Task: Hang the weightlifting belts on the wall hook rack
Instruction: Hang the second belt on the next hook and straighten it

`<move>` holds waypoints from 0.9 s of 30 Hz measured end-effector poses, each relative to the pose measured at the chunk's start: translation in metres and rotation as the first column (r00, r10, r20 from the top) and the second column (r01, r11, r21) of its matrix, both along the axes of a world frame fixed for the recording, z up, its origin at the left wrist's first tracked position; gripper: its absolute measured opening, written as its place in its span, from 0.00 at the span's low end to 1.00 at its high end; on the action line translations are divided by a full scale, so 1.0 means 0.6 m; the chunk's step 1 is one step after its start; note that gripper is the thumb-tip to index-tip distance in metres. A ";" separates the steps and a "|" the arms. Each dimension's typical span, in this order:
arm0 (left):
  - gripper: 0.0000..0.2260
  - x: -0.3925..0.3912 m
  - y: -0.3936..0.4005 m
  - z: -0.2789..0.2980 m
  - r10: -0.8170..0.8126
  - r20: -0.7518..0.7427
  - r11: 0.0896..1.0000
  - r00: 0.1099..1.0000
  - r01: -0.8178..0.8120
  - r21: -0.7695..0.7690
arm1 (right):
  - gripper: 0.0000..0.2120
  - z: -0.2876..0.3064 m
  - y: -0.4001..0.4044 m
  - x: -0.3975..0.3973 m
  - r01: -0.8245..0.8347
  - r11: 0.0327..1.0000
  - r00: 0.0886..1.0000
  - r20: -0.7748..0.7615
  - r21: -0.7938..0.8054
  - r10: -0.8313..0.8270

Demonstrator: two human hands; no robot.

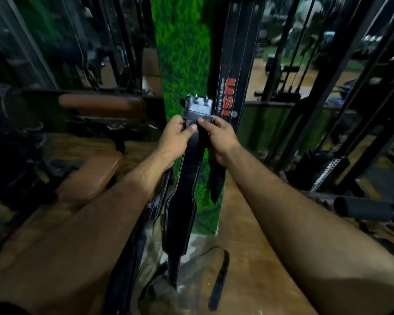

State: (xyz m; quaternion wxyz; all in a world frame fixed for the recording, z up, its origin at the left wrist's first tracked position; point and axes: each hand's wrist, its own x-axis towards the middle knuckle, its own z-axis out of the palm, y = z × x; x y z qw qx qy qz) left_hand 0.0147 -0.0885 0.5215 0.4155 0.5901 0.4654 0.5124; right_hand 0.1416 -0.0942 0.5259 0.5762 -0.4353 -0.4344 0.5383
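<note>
A black leather weightlifting belt (182, 201) with white stitching hangs straight down in front of a green turf-covered wall panel (182, 53). Its metal buckle (199, 105) is at the top. My left hand (174, 135) grips the belt just under the buckle, thumb on the front. My right hand (218, 133) pinches the strap loop on the other side. A second black belt (233, 71) printed with red "USI" lettering hangs on the panel to the right, its top out of frame. The hook rack is not visible.
Another strap (218, 280) lies on the wooden floor below. Brown padded benches (96, 173) stand at the left. Black machine frames and cables (328, 87) fill the right side, with a foam roller pad (364, 208) sticking out low.
</note>
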 end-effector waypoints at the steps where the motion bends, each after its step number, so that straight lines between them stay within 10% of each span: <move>1: 0.09 0.002 -0.005 0.026 -0.005 -0.006 0.999 1.000 0.005 0.034 | 0.01 0.028 -0.003 0.006 0.009 0.999 1.000 0.027 0.041 -0.010; 27: 0.09 -0.002 0.062 0.244 -0.144 0.293 0.968 0.945 0.074 0.239 | 0.06 0.418 0.058 -0.054 0.231 0.785 0.973 -0.136 0.574 -0.187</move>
